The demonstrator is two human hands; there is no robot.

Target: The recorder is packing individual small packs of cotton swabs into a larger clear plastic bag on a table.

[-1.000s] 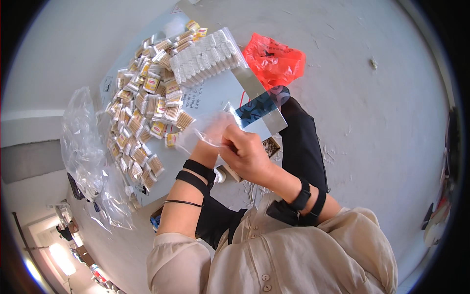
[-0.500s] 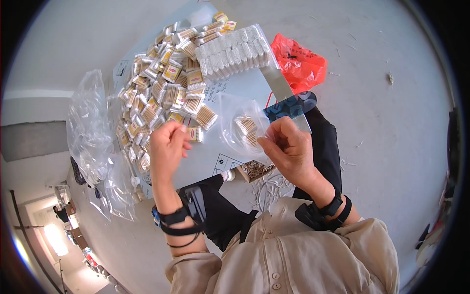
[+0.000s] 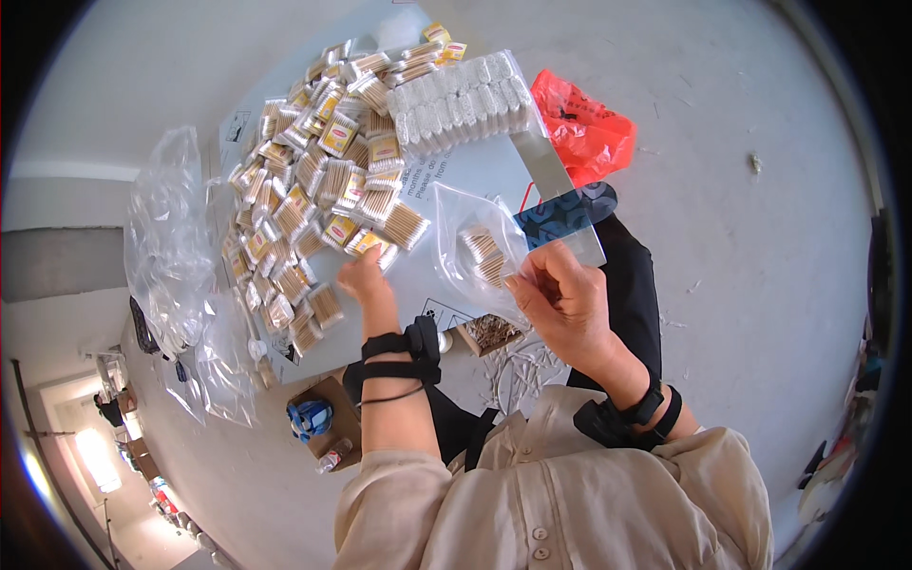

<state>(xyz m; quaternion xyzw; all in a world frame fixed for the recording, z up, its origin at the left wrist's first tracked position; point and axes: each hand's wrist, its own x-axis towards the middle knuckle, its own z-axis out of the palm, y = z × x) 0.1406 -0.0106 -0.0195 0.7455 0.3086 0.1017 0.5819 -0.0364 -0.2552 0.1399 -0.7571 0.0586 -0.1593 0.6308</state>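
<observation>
A heap of small clear packs of cotton swabs (image 3: 309, 171), some with yellow labels, covers the left of the light blue board. My left hand (image 3: 366, 277) is at the near edge of this heap, its fingers closed on the edge of a yellow-labelled cotton swab pack (image 3: 384, 249); its fingertips are partly hidden. Pinched between the thumb and fingers of my right hand (image 3: 567, 302) is the edge of a clear plastic bag (image 3: 454, 223). Inside that bag lies some bundled swabs (image 3: 483, 255). The bag rests on the board, its mouth toward my right hand.
A wrapped block of white-tipped bundles (image 3: 461, 103) sits at the board's far right, beside a red plastic bag (image 3: 587, 133). Large clear plastic sheeting (image 3: 171, 256) hangs off the left. Below the near edge stand a box of loose sticks (image 3: 491, 332) and a cardboard box (image 3: 332, 404).
My left hand has moved right and down onto a yellow-labelled pack at the heap's near edge. My right hand still holds the bag, which has shifted slightly and spread wider.
</observation>
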